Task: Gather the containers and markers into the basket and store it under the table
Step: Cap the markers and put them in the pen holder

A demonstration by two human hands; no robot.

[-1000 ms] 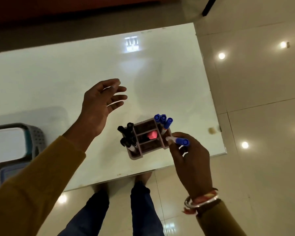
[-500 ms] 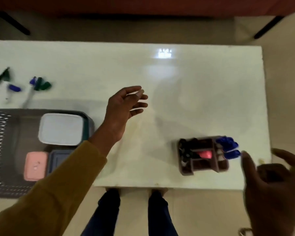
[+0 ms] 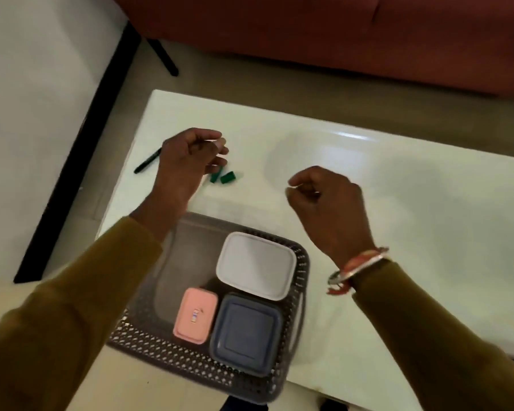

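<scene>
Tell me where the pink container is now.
Head view: the pink container lies in the grey basket, lower centre-left, with the blue-grey container at its right and the white container just beyond.

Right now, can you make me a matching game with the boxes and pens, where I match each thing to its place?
Things:
1 white container
2 pink container
3 black pen
4 green caps

Places:
A table, left of the left hand
B basket, left of the blue container
C table, right of the left hand
D basket, beyond the blue container

Pairs: 1-D, 2-B, 3-A, 4-C
</scene>
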